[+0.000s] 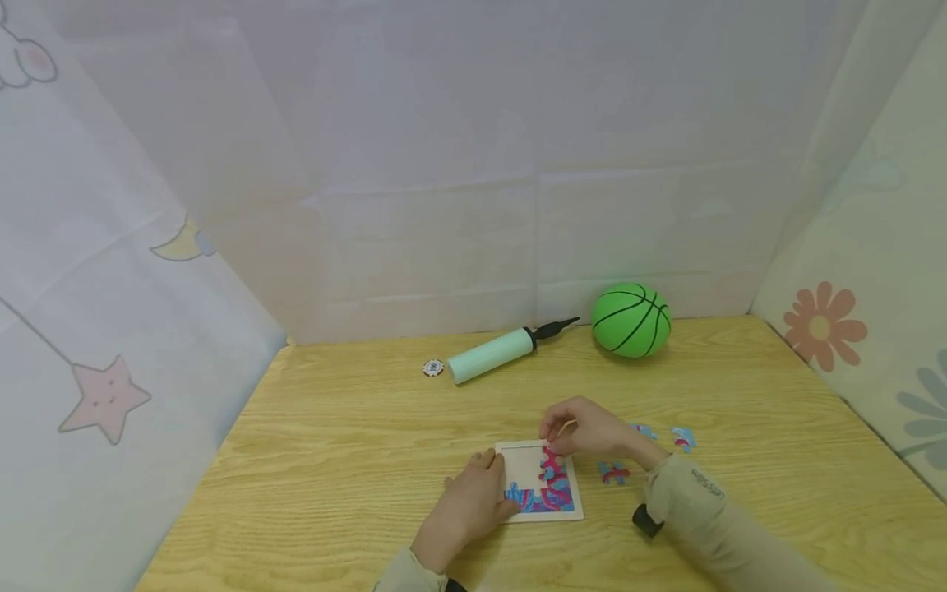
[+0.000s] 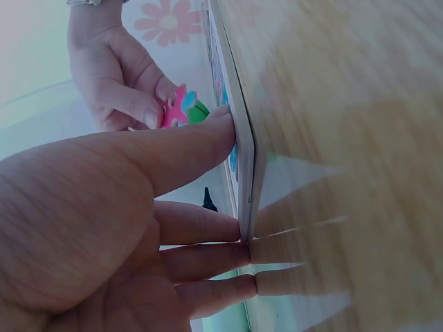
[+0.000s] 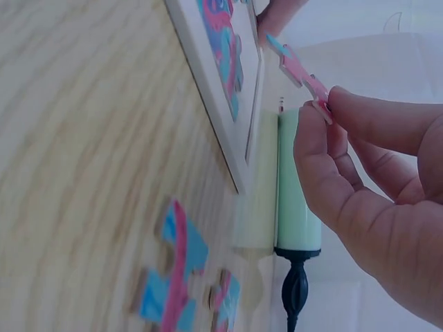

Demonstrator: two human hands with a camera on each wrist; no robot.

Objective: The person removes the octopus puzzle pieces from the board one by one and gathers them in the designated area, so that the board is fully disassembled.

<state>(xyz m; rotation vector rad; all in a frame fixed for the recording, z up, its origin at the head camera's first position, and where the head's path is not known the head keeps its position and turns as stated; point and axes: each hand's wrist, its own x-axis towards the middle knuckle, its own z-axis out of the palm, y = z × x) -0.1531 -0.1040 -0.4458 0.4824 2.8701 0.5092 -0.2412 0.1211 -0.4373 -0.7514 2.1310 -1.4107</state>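
Observation:
A square white-framed jigsaw puzzle board (image 1: 543,517) lies on the table, with pink, blue and purple pieces along its near and right sides and bare backing at the upper left. My left hand (image 1: 468,503) rests at its left edge, thumb pressing on the near-left rim and the other fingers extended against its side. Over the board's far right part, my right hand (image 1: 584,427) pinches a pink and blue jigsaw piece (image 3: 299,72) between thumb and fingers. The piece is tilted and held up off the board. Loose jigsaw pieces (image 1: 613,472) lie right of the board.
Behind the board lies a pale green hand pump (image 1: 491,355) with a black nozzle, a poker chip (image 1: 433,367) beside its left end. A green ball (image 1: 631,321) with black lines sits at the back right. Printed cloth walls (image 1: 429,164) border the wooden table (image 1: 333,460).

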